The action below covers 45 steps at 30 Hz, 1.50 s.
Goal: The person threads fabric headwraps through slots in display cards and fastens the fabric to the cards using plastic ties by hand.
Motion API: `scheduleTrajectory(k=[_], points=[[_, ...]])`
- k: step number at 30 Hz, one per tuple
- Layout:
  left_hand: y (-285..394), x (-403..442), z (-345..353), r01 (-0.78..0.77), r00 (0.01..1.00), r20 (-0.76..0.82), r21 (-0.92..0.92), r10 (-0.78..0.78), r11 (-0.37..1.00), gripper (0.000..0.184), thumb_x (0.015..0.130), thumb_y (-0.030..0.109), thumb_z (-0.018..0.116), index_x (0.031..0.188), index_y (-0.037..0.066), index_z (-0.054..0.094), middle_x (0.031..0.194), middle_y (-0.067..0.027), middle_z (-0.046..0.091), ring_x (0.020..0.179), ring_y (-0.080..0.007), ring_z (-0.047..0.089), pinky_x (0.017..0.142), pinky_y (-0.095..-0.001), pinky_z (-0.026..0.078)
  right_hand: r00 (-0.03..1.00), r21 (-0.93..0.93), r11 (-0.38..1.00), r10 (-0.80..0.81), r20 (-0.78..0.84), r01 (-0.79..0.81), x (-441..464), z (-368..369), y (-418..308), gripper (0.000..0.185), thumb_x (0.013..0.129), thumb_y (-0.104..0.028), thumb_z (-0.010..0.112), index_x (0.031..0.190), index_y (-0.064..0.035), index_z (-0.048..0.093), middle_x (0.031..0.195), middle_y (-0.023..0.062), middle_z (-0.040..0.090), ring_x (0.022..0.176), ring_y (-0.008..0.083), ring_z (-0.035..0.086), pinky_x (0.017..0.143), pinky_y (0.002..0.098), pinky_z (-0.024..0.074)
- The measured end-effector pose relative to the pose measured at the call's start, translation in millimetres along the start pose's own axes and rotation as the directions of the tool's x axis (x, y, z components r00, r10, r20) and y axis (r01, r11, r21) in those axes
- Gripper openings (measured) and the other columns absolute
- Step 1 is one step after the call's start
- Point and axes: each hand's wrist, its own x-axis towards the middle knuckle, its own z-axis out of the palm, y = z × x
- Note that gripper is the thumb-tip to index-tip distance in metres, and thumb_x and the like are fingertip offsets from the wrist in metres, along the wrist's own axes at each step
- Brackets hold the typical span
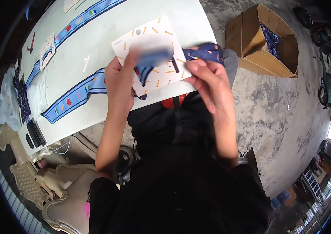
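A white card [158, 80] printed with small pencils is held up over the table's front edge. My left hand [121, 76] is closed on the card's left side, its thumb on the front. A blurred blue piece [153, 58] lies across the card's face. At the card's right edge, my right hand [212, 76] pinches a dark blue patterned ribbon [208, 53] that runs behind the card. One light blue ribbon [74, 100] with apples and pencils extends left from beside my left hand; another [80, 19] crosses farther back.
On the white table [107, 43] are a second patterned card [47, 52], red-handled scissors [31, 43] and a plastic bag [7, 103]. An open cardboard box [247, 35] holding dark blue fabric [270, 41] stands at the right. A cushioned chair [72, 195] is at lower left.
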Motion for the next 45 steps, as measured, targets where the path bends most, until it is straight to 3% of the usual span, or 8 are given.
scheduleTrajectory(k=[6, 9, 13, 17, 21, 31, 39, 45], points=[[6, -2, 11, -0.201, 0.974, 0.113, 0.053, 0.195, 0.978, 0.065, 0.081, 0.005, 0.084, 0.138, -0.001, 0.053, 0.133, -0.0131, 0.061, 0.115, -0.0205, 0.064, 0.094, -0.0302, 0.054, 0.999, 0.025, 0.999, -0.045, -0.016, 0.045, 15, 10, 4, 0.009, 0.092, -0.002, 0.071, 0.096, 0.0061, 0.070, 0.087, 0.0119, 0.075, 0.072, 0.0143, 0.073, 0.066, 0.0256, 0.0603], [11, 12, -4, -0.667, 0.658, 0.337, 0.677, 0.674, 0.312, 0.070, 0.078, 0.006, 0.084, 0.140, 0.005, 0.054, 0.139, -0.0149, 0.057, 0.127, -0.0263, 0.058, 0.102, -0.0367, 0.050, 0.999, -0.083, 0.995, -0.047, 0.000, 0.047, 20, 5, 6, 0.007, 0.092, -0.002, 0.072, 0.093, 0.0044, 0.072, 0.086, 0.0112, 0.075, 0.070, 0.0133, 0.072, 0.063, 0.0238, 0.0586], [42, 32, 1, -0.852, 0.490, 0.741, 0.518, 0.459, 0.075, 0.068, 0.070, 0.012, 0.087, 0.134, 0.010, 0.064, 0.139, -0.0110, 0.059, 0.132, -0.0300, 0.054, 0.111, -0.0407, 0.042, 0.999, -0.167, 0.986, 0.033, 0.040, -0.026, 18, 9, -3, 0.008, 0.090, -0.004, 0.075, 0.093, 0.0029, 0.074, 0.085, 0.0102, 0.075, 0.069, 0.0126, 0.071, 0.060, 0.0220, 0.0564], [69, 60, 7, -0.832, 0.456, 0.890, 0.413, 0.032, 0.370, 0.061, 0.065, 0.009, 0.089, 0.123, 0.008, 0.069, 0.120, -0.0088, 0.062, 0.116, -0.0273, 0.059, 0.100, -0.0378, 0.047, 0.961, -0.295, 0.947, 0.191, 0.200, -0.127, 20, -6, -20, 0.015, 0.085, -0.010, 0.081, 0.091, 0.0027, 0.075, 0.086, 0.0085, 0.075, 0.071, 0.0129, 0.070, 0.062, 0.0241, 0.0564], [81, 73, 20, -0.704, 0.178, 0.952, 0.300, -0.250, 0.643, 0.028, 0.069, 0.007, 0.088, 0.091, 0.004, 0.072, 0.091, -0.0051, 0.063, 0.086, -0.0204, 0.064, 0.080, -0.0335, 0.050, 0.949, -0.446, 0.882, 0.255, 0.185, -0.151, 18, -5, -29, 0.015, 0.086, -0.007, 0.080, 0.097, 0.0011, 0.074, 0.082, 0.0050, 0.073, 0.068, 0.0103, 0.066, 0.061, 0.0228, 0.0512], [65, 66, 13, -0.579, 0.416, 0.888, 0.426, -0.197, 0.695, 0.025, 0.075, -0.001, 0.077, 0.095, 0.003, 0.064, 0.082, -0.0041, 0.068, 0.073, -0.0115, 0.064, 0.072, -0.0266, 0.052, 0.983, -0.443, 0.892, -0.008, 0.183, 0.090, 21, -3, -34, 0.004, 0.086, 0.001, 0.075, 0.090, 0.0008, 0.073, 0.080, 0.0032, 0.073, 0.069, 0.0055, 0.066, 0.061, 0.0193, 0.0471], [66, 57, 23, -0.623, 0.389, 0.909, 0.378, -0.148, 0.685, 0.021, 0.078, 0.002, 0.076, 0.095, 0.003, 0.065, 0.082, -0.0040, 0.069, 0.073, -0.0116, 0.066, 0.071, -0.0250, 0.052, 0.964, -0.471, 0.877, 0.198, 0.175, -0.094, 24, -4, -22, 0.010, 0.087, -0.006, 0.077, 0.079, -0.0004, 0.074, 0.067, -0.0027, 0.066, 0.056, -0.0005, 0.053, 0.045, 0.0203, 0.0278], [60, 65, 13, -0.645, 0.449, 0.889, 0.389, -0.086, 0.658, 0.020, 0.079, 0.006, 0.077, 0.097, 0.001, 0.068, 0.081, -0.0020, 0.069, 0.074, -0.0098, 0.065, 0.072, -0.0236, 0.052, 0.966, -0.433, 0.901, 0.119, 0.228, -0.009, 26, -16, -27, 0.031, 0.088, 0.003, 0.068, 0.118, -0.0008, 0.059, 0.083, 0.0029, 0.071, 0.055, -0.0001, 0.057, 0.044, 0.0152, 0.0356]])
